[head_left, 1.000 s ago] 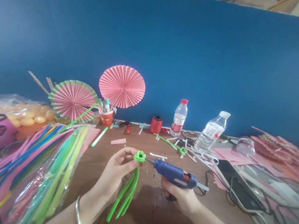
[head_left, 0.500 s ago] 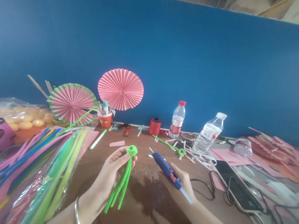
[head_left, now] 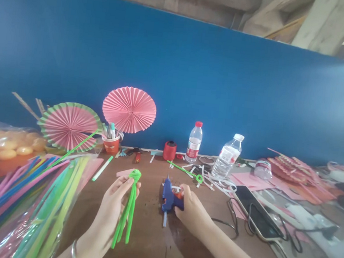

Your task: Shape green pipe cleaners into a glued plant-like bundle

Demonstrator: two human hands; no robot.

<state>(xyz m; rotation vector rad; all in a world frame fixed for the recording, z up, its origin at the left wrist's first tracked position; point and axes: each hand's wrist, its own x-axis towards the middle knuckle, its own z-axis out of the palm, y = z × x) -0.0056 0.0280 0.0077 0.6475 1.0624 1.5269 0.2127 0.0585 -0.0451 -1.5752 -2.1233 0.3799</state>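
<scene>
Between the thumb and fingers of my left hand (head_left: pixel 115 199) is a bundle of green pipe cleaners (head_left: pixel 125 212), wound into a knob at the top with several loose ends hanging down. My right hand (head_left: pixel 192 209) is closed around the handle of a blue hot glue gun (head_left: pixel 168 195). The gun lies low at the brown table, its nozzle pointing away from me and a glue stick poking out of its back end. A gap of bare table separates the gun from the green bundle.
Bagged pipe cleaners (head_left: pixel 54 202) spread along the left. Pink paper fans (head_left: pixel 129 109) stand behind a cup of pens (head_left: pixel 111 143). Toward the back are a red spool (head_left: pixel 170 150), water bottles (head_left: pixel 227 156) and paper strips. A phone (head_left: pixel 257 211) with cables lies at right.
My right hand has turned the glue gun from a slant to pointing straight ahead and lowered it to the table. The view has tilted up and shifted right; my left hand keeps the green bundle.
</scene>
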